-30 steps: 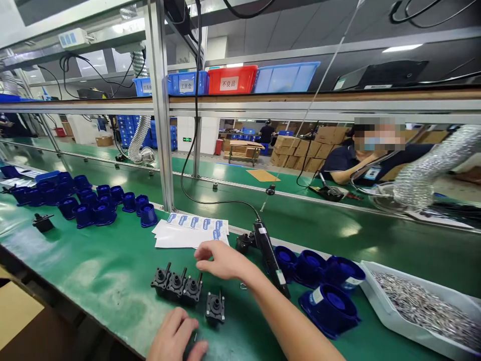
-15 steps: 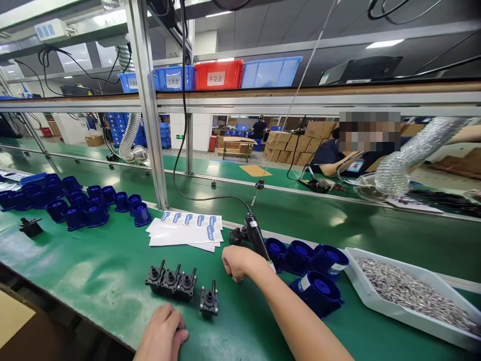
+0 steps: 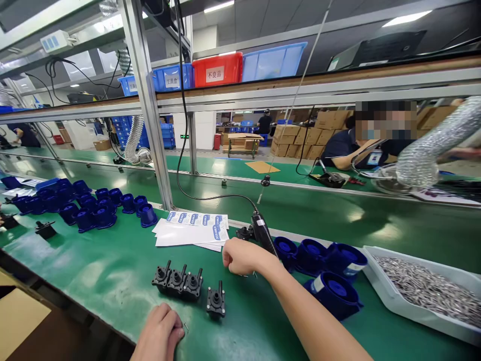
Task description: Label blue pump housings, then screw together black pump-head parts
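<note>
My left hand [image 3: 161, 328] rests low on the green bench, fingers curled and pressed together; whatever they grip is hidden. Just off its fingertips is a small silver screw [image 3: 185, 327]. My right hand [image 3: 240, 256] is closed, palm down, with tips of silver screws [image 3: 255, 274] showing beneath it. Beyond that hand lies a black electric screwdriver [image 3: 262, 231] with a cable, beside a black part. Between my hands stand black pump-like housings: a row of three [image 3: 177, 283] and a single one [image 3: 216, 301], each with a spout.
Blue plastic cups [image 3: 332, 293] stand right of my forearm, near a white tray [image 3: 387, 293] of screws. Label sheets [image 3: 191, 235] lie behind the housings. More blue cups [image 3: 101, 215] fill the left. A metal post [image 3: 145, 100] rises at the back. Someone sits across the bench.
The view has shifted a little, so the bench items sit slightly differently in frame. A screw now shows by my left fingertips, and screw tips show under my right hand.
</note>
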`<state>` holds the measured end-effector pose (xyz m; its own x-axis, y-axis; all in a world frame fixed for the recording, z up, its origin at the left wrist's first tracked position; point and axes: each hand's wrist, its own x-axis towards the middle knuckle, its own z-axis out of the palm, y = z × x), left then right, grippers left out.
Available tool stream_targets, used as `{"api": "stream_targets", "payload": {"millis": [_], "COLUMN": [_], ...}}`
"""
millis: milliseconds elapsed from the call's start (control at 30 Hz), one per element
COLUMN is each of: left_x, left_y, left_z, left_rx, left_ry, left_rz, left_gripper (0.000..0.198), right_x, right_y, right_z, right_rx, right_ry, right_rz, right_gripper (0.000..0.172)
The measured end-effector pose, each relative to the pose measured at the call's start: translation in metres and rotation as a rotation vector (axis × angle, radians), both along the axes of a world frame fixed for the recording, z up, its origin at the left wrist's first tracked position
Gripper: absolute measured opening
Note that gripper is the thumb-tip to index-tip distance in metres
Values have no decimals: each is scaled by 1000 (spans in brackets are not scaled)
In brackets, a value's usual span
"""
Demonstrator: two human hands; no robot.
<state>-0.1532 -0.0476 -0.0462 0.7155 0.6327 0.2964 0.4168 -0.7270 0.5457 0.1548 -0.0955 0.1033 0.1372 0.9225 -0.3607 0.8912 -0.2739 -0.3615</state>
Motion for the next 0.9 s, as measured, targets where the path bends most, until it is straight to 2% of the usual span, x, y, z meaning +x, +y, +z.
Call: {"api": "stream_targets", "payload": {"millis": [100,200,300,400,533,667,900], "left_x": [-2,-3,1,10,23,29,36], "left_y": [0,0,-1,-6,-15,-21,-28], "left_z": [1,4,9,11,8,6,6], "left_rx": [-33,-38,0,27,60,52,-55], "left_ry": [-54,-114,-110,-62,12,23,-14], "left_rz": [13,10,-81,-177,-166,-131,-115], "left_gripper": [12,22,36,35,19,22,12], "right_x": [-14,-35,-53,-65,-74,-80,-90], "right_y": [-9,-15,-16,-14,-12,-10,-7], "right_z": [17,27,27,23,20,17,6], "right_rx": [82,112,118,131,155,148,159], "right_ry": [105,193,196,157,118,97,51], "right_rz": [63,149,211,241,149,85,8], "right_gripper": [23,11,6,3,10,12,14]}}
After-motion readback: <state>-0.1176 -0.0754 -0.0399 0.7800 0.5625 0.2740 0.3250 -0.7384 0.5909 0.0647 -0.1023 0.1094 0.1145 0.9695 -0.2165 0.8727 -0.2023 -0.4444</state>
